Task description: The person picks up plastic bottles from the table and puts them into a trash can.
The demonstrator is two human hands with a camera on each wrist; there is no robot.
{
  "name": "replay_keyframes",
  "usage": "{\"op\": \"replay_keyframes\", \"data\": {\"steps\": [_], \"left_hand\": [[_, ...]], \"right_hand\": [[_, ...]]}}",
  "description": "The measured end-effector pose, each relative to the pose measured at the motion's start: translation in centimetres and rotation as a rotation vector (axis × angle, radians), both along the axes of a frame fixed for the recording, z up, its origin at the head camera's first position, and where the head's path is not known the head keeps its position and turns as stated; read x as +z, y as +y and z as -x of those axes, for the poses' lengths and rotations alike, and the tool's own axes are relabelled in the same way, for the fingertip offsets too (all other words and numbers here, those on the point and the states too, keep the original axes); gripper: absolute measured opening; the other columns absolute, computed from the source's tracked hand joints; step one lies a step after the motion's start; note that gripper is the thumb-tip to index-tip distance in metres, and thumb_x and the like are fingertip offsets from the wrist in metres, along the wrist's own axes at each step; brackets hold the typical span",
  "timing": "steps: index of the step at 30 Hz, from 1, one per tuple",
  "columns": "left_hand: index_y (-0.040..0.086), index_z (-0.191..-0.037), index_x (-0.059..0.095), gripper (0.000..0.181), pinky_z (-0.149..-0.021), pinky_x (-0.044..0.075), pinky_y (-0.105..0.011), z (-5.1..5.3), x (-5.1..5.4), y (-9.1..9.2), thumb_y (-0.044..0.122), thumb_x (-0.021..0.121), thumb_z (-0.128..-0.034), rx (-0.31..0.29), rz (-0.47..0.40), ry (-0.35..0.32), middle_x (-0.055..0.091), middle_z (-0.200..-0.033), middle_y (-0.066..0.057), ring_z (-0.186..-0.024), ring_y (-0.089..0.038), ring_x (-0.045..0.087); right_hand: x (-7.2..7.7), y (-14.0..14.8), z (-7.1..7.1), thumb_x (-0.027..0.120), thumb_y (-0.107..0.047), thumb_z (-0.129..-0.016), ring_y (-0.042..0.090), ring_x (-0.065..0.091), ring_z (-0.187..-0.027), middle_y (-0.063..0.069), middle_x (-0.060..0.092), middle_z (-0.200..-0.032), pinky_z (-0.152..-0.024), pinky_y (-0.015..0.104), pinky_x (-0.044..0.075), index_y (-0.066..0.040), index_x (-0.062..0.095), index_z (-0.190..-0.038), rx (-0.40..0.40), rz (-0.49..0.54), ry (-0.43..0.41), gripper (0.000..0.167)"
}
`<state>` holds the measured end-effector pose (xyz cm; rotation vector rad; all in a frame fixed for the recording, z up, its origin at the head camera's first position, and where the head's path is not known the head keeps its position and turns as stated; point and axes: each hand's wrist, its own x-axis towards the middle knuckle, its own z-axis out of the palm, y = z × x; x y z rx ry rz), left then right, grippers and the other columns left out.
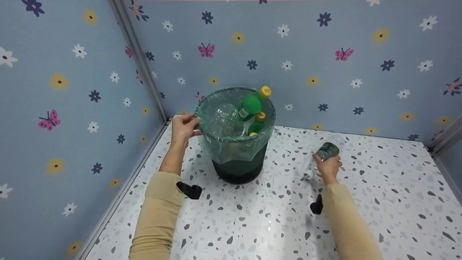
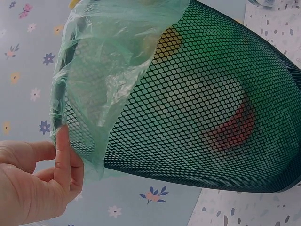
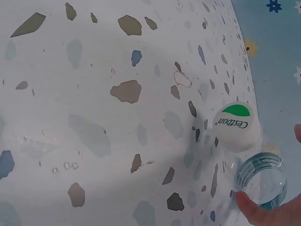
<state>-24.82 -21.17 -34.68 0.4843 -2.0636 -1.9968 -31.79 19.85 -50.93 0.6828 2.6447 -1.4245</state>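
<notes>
A black mesh trash can [image 1: 238, 171] stands upright, lined with a thin green plastic bag [image 1: 234, 148] folded over its rim. My left hand [image 1: 184, 127] pinches the bag-covered rim on the left side, with curled fingers also showing in the left wrist view. Inside the can are a clear bottle [image 1: 226, 113] and green bottles [image 1: 250, 106] with yellow caps. To the right, my right hand [image 1: 328, 168] grips a clear plastic bottle [image 1: 329, 148] with a dark green label. Its white cap [image 3: 237, 127] reads "Cestbon". Whether this bottle touches the surface I cannot tell.
A white speckled surface [image 1: 231, 220] lies under everything. Blue flowered panels rise at the back [image 1: 303, 72] and left [image 1: 72, 144], meeting at a grey corner strip [image 1: 139, 54]. Through the mesh a red and white item [image 2: 233, 125] shows blurred.
</notes>
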Motion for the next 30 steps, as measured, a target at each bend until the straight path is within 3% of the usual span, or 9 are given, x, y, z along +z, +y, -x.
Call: {"op": "replay_keyframes", "data": {"steps": [1, 9, 16, 20, 22, 25, 30], "left_hand": [[-0.003, -0.129, 0.042, 0.040, -0.060, 0.055, -0.024, 0.5, -0.6, -0.3, 0.005, 0.050, -0.0900, 0.002, -0.006, 0.006, 0.049, -0.097, -0.012, -0.071, -0.014, 0.053], [-0.004, -0.128, 0.043, 0.040, -0.059, 0.055, -0.023, 0.4, -0.5, -0.2, 0.004, 0.051, -0.0893, -0.001, -0.015, 0.006, 0.049, -0.098, -0.013, -0.071, -0.014, 0.053], [-0.004, -0.127, 0.044, 0.040, -0.059, 0.055, -0.023, 0.5, -0.5, -0.3, 0.004, 0.051, -0.0893, 0.002, -0.015, 0.013, 0.050, -0.100, -0.014, -0.071, -0.014, 0.054], [-0.004, -0.127, 0.044, 0.039, -0.058, 0.055, -0.024, 0.6, -0.6, -0.3, 0.004, 0.051, -0.0894, 0.000, -0.012, 0.017, 0.051, -0.096, -0.013, -0.068, -0.012, 0.055], [-0.004, -0.127, 0.045, 0.039, -0.058, 0.055, -0.024, 0.6, -0.7, -0.3, 0.004, 0.051, -0.0893, 0.001, -0.011, 0.016, 0.051, -0.095, -0.012, -0.068, -0.012, 0.055], [-0.004, -0.127, 0.045, 0.039, -0.058, 0.055, -0.024, 0.6, -0.7, -0.3, 0.004, 0.051, -0.0894, 0.000, -0.008, 0.011, 0.051, -0.095, -0.011, -0.068, -0.012, 0.055], [-0.003, -0.126, 0.046, 0.038, -0.057, 0.055, -0.023, 0.6, -0.6, -0.3, 0.005, 0.051, -0.0894, 0.004, -0.006, 0.006, 0.051, -0.095, -0.012, -0.069, -0.013, 0.055]], "right_hand": [[-0.1, 0.0, 0.1, 0.052, -0.040, -0.086, 0.043, 0.021, -0.123, 0.036, 0.010, -0.133, -0.103, 0.047, 0.026, 0.011, -0.005, -0.136, -0.002, 0.003, -0.009, 0.091], [-1.0, 0.0, 0.1, 0.052, -0.035, -0.086, 0.042, 0.029, -0.119, 0.035, 0.015, -0.130, -0.093, 0.041, 0.042, 0.013, -0.003, -0.134, -0.022, 0.084, -0.038, 0.087], [-1.3, 0.2, 0.3, 0.052, -0.037, -0.086, 0.037, 0.039, -0.115, 0.035, 0.022, -0.131, -0.096, 0.040, 0.038, 0.011, -0.011, -0.134, 0.008, 0.100, -0.107, 0.092], [-1.3, 0.5, 0.3, 0.050, -0.036, -0.088, 0.036, 0.042, -0.113, 0.035, 0.021, -0.133, -0.096, 0.040, 0.039, 0.010, -0.017, -0.134, 0.025, 0.103, -0.137, 0.093], [-1.3, 0.6, 0.3, 0.049, -0.035, -0.088, 0.037, 0.037, -0.117, 0.034, 0.017, -0.135, -0.100, 0.040, 0.033, 0.010, -0.016, -0.134, 0.026, 0.102, -0.143, 0.092], [-1.3, 0.8, 0.3, 0.049, -0.034, -0.089, 0.037, 0.034, -0.120, 0.033, 0.015, -0.137, -0.103, 0.041, 0.029, 0.012, -0.008, -0.136, 0.040, 0.094, -0.136, 0.087], [-1.4, 1.1, 0.1, 0.052, -0.029, -0.088, 0.036, 0.042, -0.111, 0.031, 0.032, -0.129, -0.094, 0.041, 0.040, 0.015, 0.015, -0.134, 0.064, 0.078, -0.085, 0.074]]}}
